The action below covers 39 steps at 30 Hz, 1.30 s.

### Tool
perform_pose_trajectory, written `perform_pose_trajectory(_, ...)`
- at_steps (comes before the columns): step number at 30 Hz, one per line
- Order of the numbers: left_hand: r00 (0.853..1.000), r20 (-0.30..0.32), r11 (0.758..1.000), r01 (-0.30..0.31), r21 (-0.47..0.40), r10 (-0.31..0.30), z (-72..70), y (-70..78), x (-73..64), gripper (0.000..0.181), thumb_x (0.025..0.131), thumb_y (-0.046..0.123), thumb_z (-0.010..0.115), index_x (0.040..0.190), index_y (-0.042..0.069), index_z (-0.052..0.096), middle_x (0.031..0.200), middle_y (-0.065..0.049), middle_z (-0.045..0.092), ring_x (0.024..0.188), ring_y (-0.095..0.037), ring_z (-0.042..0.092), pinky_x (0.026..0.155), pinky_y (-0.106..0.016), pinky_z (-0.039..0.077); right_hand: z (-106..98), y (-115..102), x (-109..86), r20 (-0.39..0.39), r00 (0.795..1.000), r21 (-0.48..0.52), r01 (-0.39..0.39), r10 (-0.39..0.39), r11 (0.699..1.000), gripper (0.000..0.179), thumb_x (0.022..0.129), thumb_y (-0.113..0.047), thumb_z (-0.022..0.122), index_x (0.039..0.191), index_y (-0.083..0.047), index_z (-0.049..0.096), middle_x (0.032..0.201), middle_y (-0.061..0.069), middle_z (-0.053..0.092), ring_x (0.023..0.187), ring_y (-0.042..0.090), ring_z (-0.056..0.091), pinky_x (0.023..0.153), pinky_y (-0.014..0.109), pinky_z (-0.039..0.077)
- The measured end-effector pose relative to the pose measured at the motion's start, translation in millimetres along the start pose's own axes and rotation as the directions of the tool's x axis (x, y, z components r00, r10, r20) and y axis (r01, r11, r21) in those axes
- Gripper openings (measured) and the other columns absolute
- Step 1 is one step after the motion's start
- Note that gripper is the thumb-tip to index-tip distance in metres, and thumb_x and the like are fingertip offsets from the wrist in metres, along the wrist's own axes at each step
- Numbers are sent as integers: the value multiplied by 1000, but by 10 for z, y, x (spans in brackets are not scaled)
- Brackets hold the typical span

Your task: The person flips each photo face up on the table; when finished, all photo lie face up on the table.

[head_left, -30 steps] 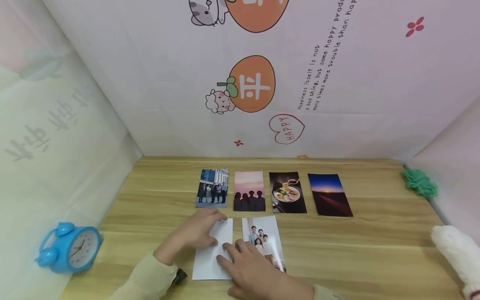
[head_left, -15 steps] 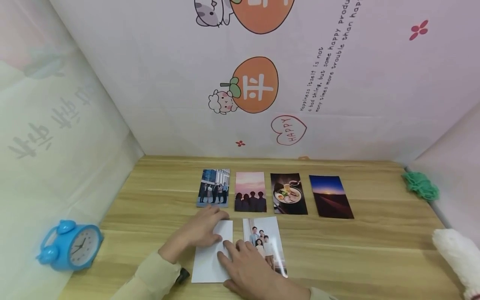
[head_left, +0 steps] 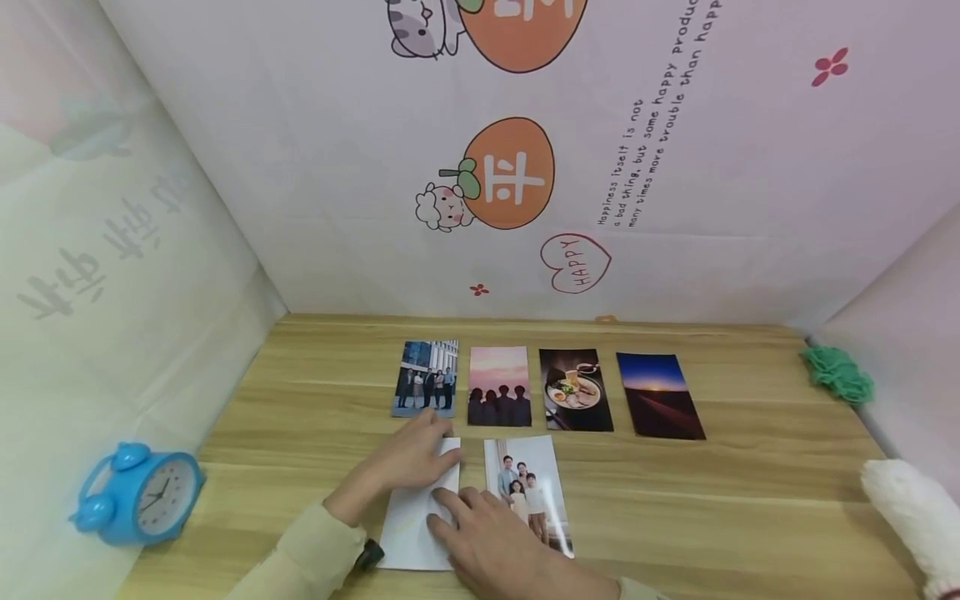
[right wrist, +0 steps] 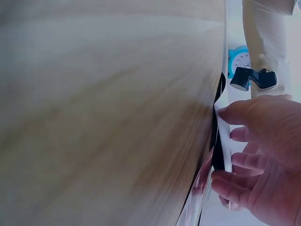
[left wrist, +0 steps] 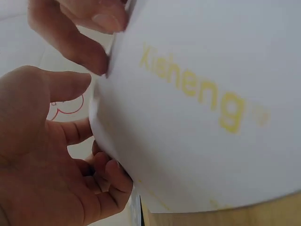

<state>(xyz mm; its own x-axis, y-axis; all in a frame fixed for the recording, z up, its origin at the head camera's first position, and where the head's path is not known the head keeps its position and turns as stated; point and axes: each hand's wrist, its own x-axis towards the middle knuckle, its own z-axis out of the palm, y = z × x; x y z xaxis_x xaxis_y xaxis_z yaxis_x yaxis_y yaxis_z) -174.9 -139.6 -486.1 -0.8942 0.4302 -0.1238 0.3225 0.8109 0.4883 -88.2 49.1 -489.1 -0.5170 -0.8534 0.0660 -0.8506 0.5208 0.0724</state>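
Observation:
A photo print point(head_left: 412, 533) lies white back up on the wooden table. Yellow "Xisheng" lettering shows on its back point(left wrist: 188, 141) in the left wrist view, where its edge bends up. My left hand point(head_left: 411, 450) holds its far end, thumb over the white back. My right hand point(head_left: 498, 537) has its fingertips at the right edge. In the right wrist view, the right hand point(right wrist: 273, 150) pinches the raised edge, and a dark front shows under the white back. A glossy family photo point(head_left: 534, 483) lies just to the right, partly overlapped by my right hand.
Behind is a row of photos: an office group point(head_left: 427, 379), silhouettes under pink sky point(head_left: 499, 383), a ramen bowl point(head_left: 573, 388) and a sunset road point(head_left: 660, 396). A blue alarm clock point(head_left: 150, 492) stands left; green yarn point(head_left: 837, 373) and a white fluffy object point(head_left: 900, 517) lie right.
The white-backed print's right edge has shifted slightly left and its near end slightly closer to me. My left thumb has moved up and right, and the right fingers a little left.

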Motion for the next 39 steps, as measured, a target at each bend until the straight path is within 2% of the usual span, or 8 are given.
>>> perform_pose_trajectory(2, 1000, -6, 1000, 16, -13, -16, 4, -3, -2, 42, 98, 35, 70, 124, 2, 69, 111, -10, 62, 93, -18, 55, 80, -40, 52, -3, 6, -4, -15, 1000, -4, 7, -7, 1000, 48, 97, -38, 67, 141, -19, 59, 149, 6, 57, 122, 22, 65, 98, 34, 59)
perform_pose_trajectory(12, 998, -49, 998, 38, -41, -40, -4, -4, -8, 46, 93, 47, 73, 111, 5, 70, 102, -5, 58, 82, -15, 50, 69, -29, 46, -60, 45, -8, -22, 999, -5, 32, -32, 999, 63, 91, -62, 69, 139, -23, 58, 152, 5, 55, 131, 25, 60, 104, 38, 56)
perform_pose_trajectory(17, 996, -65, 995, 61, -84, -66, -48, 29, -9, 31, 98, 35, 64, 107, 6, 69, 92, -2, 51, 78, -15, 47, 63, -28, 39, -100, 69, -27, -70, 997, 20, 18, -16, 1000, 56, 95, -59, 65, 137, -22, 60, 154, 7, 52, 138, 28, 56, 109, 41, 54)
perform_pose_trajectory(20, 994, -85, 989, 60, -138, -72, -97, 50, -3, 18, 100, 25, 59, 95, 10, 67, 85, -1, 53, 74, -15, 47, 61, -27, 38, -113, 70, -41, -120, 993, 73, 2, 7, 997, 50, 97, -54, 65, 135, -21, 62, 159, 12, 46, 143, 32, 53, 111, 43, 54)
perform_pose_trajectory(24, 988, -128, 974, 57, -219, -86, -154, 58, -3, 17, 101, 16, 57, 86, 13, 64, 77, -1, 55, 68, -13, 48, 58, -24, 37, -117, 68, -56, -149, 987, 166, -32, 57, 986, 46, 101, -51, 60, 135, -20, 64, 165, 19, 37, 144, 34, 51, 110, 43, 54)
perform_pose_trajectory(30, 977, -166, 960, 87, -268, -134, -190, 50, -31, 14, 99, 13, 58, 97, 10, 71, 75, 0, 56, 67, -12, 48, 57, -23, 38, -130, 65, -66, -80, 988, 285, -102, 130, 953, 49, 104, -49, 56, 142, -19, 59, 167, 26, 32, 137, 35, 59, 103, 44, 59)
perform_pose_trajectory(35, 970, -186, 946, 95, -310, -159, -224, 68, -46, 19, 99, 11, 55, 103, 5, 72, 65, 1, 52, 57, -10, 43, 51, -22, 35, -173, 65, -52, 29, 990, 369, -139, 138, 919, 54, 107, -43, 51, 155, -18, 47, 167, 21, 36, 141, 31, 58, 104, 44, 58)
perform_pose_trajectory(39, 962, -186, 924, 124, -362, -201, -258, 75, -62, 22, 101, 11, 52, 106, 4, 72, 70, -2, 56, 57, -12, 46, 52, -23, 37, -177, 52, -46, 24, 991, 371, -133, 133, 919, 63, 107, -36, 52, 163, -16, 32, 167, 17, 38, 144, 28, 55, 106, 43, 57)
